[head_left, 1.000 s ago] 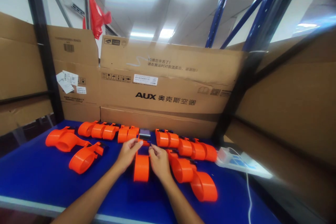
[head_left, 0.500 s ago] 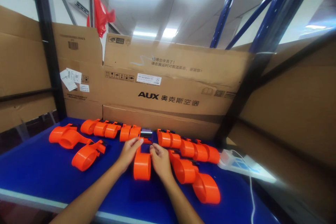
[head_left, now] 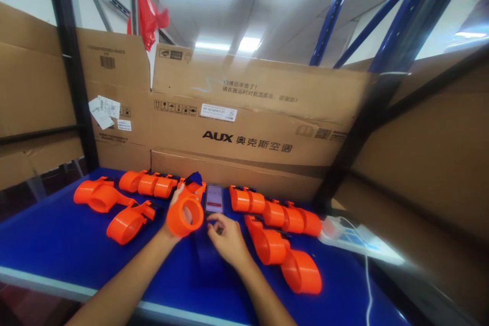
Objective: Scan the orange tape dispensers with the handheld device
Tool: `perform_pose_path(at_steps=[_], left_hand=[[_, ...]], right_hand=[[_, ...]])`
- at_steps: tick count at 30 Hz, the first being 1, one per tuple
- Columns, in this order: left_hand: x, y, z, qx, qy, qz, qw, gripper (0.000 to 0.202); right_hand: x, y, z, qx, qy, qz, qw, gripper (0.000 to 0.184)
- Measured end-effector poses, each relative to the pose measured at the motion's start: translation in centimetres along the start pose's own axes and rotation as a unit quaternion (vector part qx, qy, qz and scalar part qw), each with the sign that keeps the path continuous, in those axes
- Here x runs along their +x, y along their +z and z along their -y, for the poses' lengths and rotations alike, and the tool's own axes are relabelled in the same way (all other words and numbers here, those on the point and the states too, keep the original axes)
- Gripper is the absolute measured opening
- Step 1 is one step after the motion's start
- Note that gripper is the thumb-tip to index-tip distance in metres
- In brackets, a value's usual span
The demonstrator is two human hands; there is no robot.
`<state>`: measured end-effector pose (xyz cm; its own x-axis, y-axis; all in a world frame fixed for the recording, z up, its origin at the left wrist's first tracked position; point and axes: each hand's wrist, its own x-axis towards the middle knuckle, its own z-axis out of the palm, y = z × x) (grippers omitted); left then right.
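Note:
My left hand (head_left: 174,198) is closed around an orange ring-shaped band (head_left: 174,218), raised above the table with its round opening facing me. A dark blue end piece (head_left: 194,179) sticks up at its top. To the right, my right hand (head_left: 228,238) is closed with its fingers curled together; whatever lies between the fingertips is too small to make out. Just beyond the right fingers is a phone (head_left: 214,198) with a lit screen. Part of my left hand is hidden behind the band.
Several more orange bands lie on the blue table (head_left: 57,244), in groups at the left (head_left: 124,225) and right (head_left: 301,271). A white power strip (head_left: 359,244) with a cable sits at the right edge. Cardboard (head_left: 244,127) walls the back, between dark rack posts (head_left: 344,147).
My left hand has lifted the orange band up and left, turning its opening toward me. My right hand has come away from the band and dropped slightly. The phone screen now shows more fully.

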<state>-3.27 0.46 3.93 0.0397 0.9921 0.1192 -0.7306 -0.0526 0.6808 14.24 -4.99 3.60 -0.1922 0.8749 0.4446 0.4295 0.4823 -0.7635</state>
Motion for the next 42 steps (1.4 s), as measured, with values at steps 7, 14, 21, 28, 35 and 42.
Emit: perform_pose_path(at_steps=[7, 14, 21, 28, 35, 42], left_hand=[[-0.2, 0.5, 0.3, 0.010, -0.029, 0.013, 0.999, 0.041], [-1.5, 0.9, 0.7, 0.118, -0.007, -0.015, 0.993, 0.043], [-2.3, 1.3, 1.4, 0.255, 0.071, 0.040, 0.964, 0.036], [-3.3, 2.4, 1.9, 0.272, 0.053, 0.087, 0.957, 0.038], [-3.5, 2.6, 2.3, 0.292, 0.049, 0.080, 0.952, 0.042], [-3.9, 3.0, 1.6, 0.271, 0.060, 0.081, 0.957, 0.036]], right_hand=[[-0.5, -0.4, 0.7, -0.093, -0.034, 0.060, 0.993, 0.017], [-0.2, -1.5, 0.0, -0.076, -0.033, 0.027, 0.996, 0.022], [0.5, -2.0, -0.8, 0.096, -0.059, -0.059, 0.992, 0.053], [0.4, -2.0, -1.2, -0.052, -0.056, -0.135, 0.988, 0.044], [0.0, -1.8, -0.9, -0.135, -0.124, -0.140, 0.973, 0.042], [-0.2, -1.6, -1.2, -0.138, -0.150, -0.134, 0.970, 0.044]])
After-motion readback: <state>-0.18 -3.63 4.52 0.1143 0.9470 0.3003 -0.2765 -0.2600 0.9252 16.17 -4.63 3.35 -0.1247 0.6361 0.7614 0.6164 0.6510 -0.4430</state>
